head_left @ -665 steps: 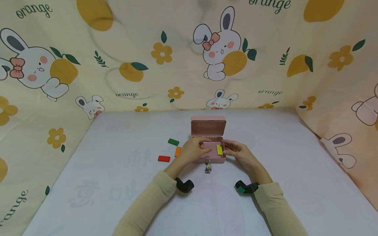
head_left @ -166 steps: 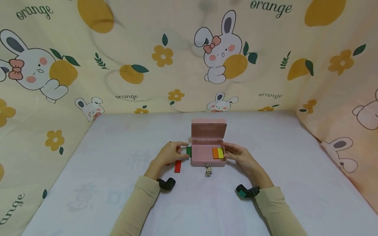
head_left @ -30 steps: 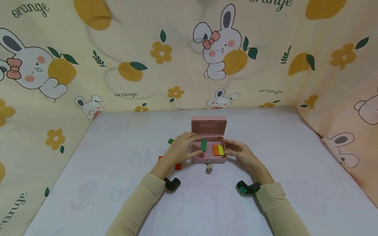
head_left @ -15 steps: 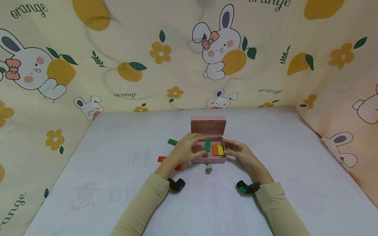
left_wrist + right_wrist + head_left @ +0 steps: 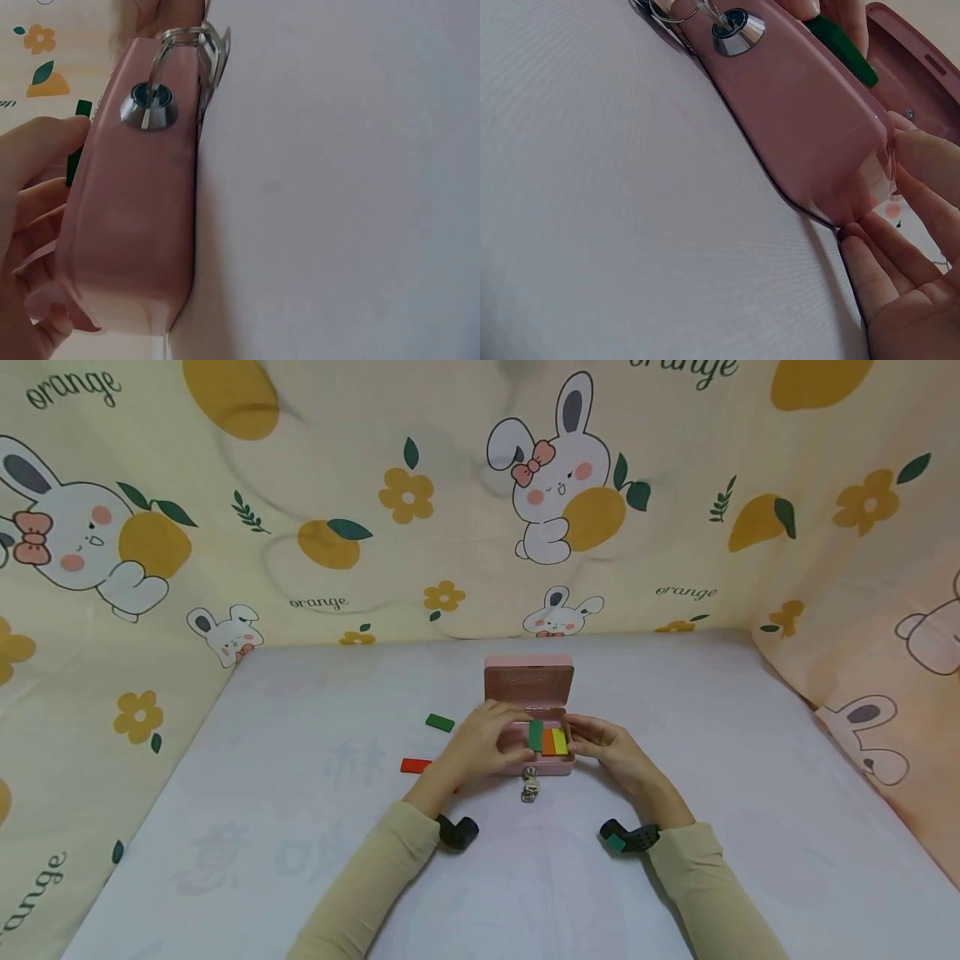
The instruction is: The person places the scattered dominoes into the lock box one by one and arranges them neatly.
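Observation:
A pink cash box (image 5: 557, 769) stands with its lid up, keys (image 5: 530, 787) hanging from its front lock (image 5: 150, 107). My left hand (image 5: 476, 742) reaches in over the left side and pinches a green rectangular block (image 5: 536, 736) between thumb and fingers. Inside, an orange block (image 5: 548, 742) and a yellow block (image 5: 560, 742) lie side by side at the right, the green one right beside the orange. My right hand (image 5: 611, 750) holds the box's right wall, thumb (image 5: 930, 154) at the rim and fingers (image 5: 870, 274) low on the outside.
Left of the box, another green block (image 5: 440, 722) and a red block (image 5: 416, 766) lie on the white tabletop (image 5: 300, 827). A second red block is almost hidden behind my left wrist. A printed rabbit-and-orange cloth (image 5: 450, 527) closes off the back and sides.
The orange block has joined the yellow one in the box. My left hand has brought the green block from outside the left wall rightward to the orange one. My right hand stays put.

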`<state>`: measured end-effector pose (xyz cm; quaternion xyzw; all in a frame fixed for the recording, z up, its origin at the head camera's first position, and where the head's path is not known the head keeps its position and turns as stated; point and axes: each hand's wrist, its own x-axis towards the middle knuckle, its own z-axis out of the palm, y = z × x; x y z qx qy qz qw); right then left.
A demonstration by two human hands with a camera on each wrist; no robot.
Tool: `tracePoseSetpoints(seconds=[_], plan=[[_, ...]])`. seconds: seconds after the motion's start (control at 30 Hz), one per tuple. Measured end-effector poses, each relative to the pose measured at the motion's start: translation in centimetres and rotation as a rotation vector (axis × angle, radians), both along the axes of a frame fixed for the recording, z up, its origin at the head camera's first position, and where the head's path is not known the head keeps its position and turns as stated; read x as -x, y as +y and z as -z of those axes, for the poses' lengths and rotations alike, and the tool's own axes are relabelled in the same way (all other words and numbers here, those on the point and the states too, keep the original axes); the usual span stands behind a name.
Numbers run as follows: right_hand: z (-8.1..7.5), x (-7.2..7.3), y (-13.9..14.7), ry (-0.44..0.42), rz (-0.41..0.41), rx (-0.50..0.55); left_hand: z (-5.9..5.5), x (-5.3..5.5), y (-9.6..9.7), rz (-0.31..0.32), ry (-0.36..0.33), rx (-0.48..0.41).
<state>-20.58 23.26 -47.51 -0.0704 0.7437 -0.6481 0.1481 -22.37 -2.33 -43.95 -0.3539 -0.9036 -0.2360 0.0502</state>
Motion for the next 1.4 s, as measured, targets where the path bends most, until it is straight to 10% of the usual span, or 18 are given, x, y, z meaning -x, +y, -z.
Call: tracePoseSetpoints(seconds=[1.4], plan=[[-0.4, -0.1, -0.1, 0.0, 0.001, -0.038, 0.0, 0.9, 1.8, -0.121, -0.156, 0.162]])
